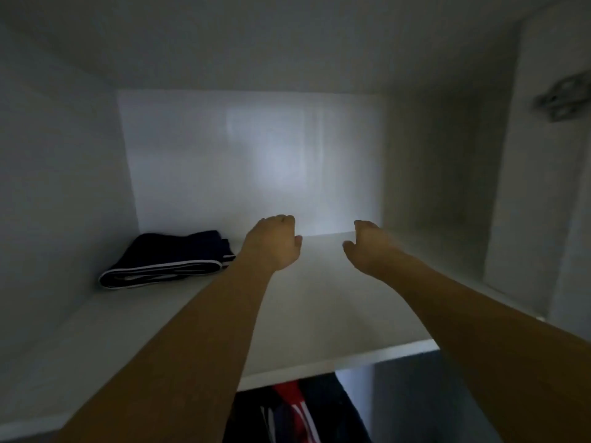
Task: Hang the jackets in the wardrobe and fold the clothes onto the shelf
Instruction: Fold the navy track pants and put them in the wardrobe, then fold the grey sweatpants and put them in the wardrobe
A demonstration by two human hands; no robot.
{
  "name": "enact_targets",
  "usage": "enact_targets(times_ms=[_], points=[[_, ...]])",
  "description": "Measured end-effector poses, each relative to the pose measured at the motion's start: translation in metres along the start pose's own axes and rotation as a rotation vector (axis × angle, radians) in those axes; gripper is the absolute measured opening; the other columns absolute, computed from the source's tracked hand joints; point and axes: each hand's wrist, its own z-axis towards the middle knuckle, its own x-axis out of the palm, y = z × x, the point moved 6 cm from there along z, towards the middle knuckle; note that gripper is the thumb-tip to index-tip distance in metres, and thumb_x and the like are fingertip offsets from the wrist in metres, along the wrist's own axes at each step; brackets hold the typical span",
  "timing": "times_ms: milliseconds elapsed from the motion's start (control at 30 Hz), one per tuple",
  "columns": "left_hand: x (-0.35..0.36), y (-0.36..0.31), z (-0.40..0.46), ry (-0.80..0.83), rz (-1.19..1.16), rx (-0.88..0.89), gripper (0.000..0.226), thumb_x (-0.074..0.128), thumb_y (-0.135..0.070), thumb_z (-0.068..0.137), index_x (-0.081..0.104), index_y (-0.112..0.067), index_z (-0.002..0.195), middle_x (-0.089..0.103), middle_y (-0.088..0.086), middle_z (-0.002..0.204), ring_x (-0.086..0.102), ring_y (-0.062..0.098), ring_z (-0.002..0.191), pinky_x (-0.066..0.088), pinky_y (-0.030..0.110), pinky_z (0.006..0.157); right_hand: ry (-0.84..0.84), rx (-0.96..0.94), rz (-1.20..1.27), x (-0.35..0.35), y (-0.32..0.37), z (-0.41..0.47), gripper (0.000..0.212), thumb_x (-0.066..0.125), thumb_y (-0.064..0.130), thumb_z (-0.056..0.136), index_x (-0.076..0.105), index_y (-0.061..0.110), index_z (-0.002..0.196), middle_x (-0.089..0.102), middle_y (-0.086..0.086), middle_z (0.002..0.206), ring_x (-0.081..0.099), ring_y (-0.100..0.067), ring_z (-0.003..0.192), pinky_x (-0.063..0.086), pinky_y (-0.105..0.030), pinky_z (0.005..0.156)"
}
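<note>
Grip: left hand (pixel 271 243) and right hand (pixel 364 244) loosely curled, holding nothing | over shelf (pixel 319 314), right of folded dark garment (pixel 169 259) | step: between items, likely | next: fetch another garment

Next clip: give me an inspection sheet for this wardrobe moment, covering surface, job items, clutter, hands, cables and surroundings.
Surface: white shelf inside the wardrobe, dimly lit.
Job's things: one folded dark garment with white stripes lies on the shelf's left side, towards the back; red and dark clothes show below the shelf's front edge.
Clutter: nothing seen.
Hands: left hand and right hand reach over the shelf, fingers loosely curled downward, holding nothing; the left hand is just right of the folded garment, contact cannot be told.
Cables: nothing seen.
Surroundings: white back panel with a pale reflection; blurred metal hinge on the open door at right.
</note>
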Motion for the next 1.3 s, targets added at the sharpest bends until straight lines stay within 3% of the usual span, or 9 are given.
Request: enact_targets(times_ms=[333, 600, 1000, 1300], points=[[-0.024, -0.190, -0.051, -0.041, -0.174, 0.305, 0.044, 0.043, -0.030, 0.098, 0.047, -0.005, 0.134, 0.053, 0.014, 0.135, 0.050, 0.032, 0.120, 0.039, 0.035, 0.099, -0.136, 0.354, -0.112, -0.110, -0.122, -0.170, 0.057, 0.047, 0.022, 0.096, 0.028, 0.003, 0.147, 0.033, -0.013, 0.151, 0.037, -0.032, 0.135, 0.032, -0.035, 0.109], [-0.091, -0.351, -0.150, -0.043, -0.314, 0.585, 0.048, 0.047, -0.031, 0.095, 0.046, -0.003, 0.134, 0.049, 0.016, 0.141, 0.045, 0.031, 0.129, 0.032, 0.035, 0.107, -0.203, 0.495, -0.314, -0.214, -0.149, -0.362, 0.060, 0.046, 0.026, 0.097, 0.024, 0.005, 0.149, 0.027, -0.013, 0.155, 0.030, -0.031, 0.140, 0.028, -0.041, 0.113], [-0.204, -0.590, -0.438, 0.019, -0.490, 0.865, 0.049, 0.042, -0.032, 0.100, 0.038, -0.006, 0.142, 0.044, 0.010, 0.147, 0.039, 0.027, 0.134, 0.028, 0.037, 0.112, -0.369, 0.829, -0.360, -0.349, -0.189, -0.756, 0.056, 0.047, 0.026, 0.096, 0.030, 0.004, 0.146, 0.036, -0.012, 0.150, 0.036, -0.028, 0.137, 0.031, -0.036, 0.110], [-0.255, -0.746, -0.617, 0.134, -0.481, 1.065, 0.053, 0.037, -0.033, 0.101, 0.033, -0.006, 0.146, 0.037, 0.010, 0.152, 0.032, 0.026, 0.140, 0.021, 0.039, 0.117, -0.395, 1.048, -0.355, -0.414, -0.232, -0.997, 0.062, 0.048, 0.025, 0.097, 0.023, 0.005, 0.150, 0.026, -0.012, 0.156, 0.026, -0.027, 0.143, 0.022, -0.036, 0.116]])
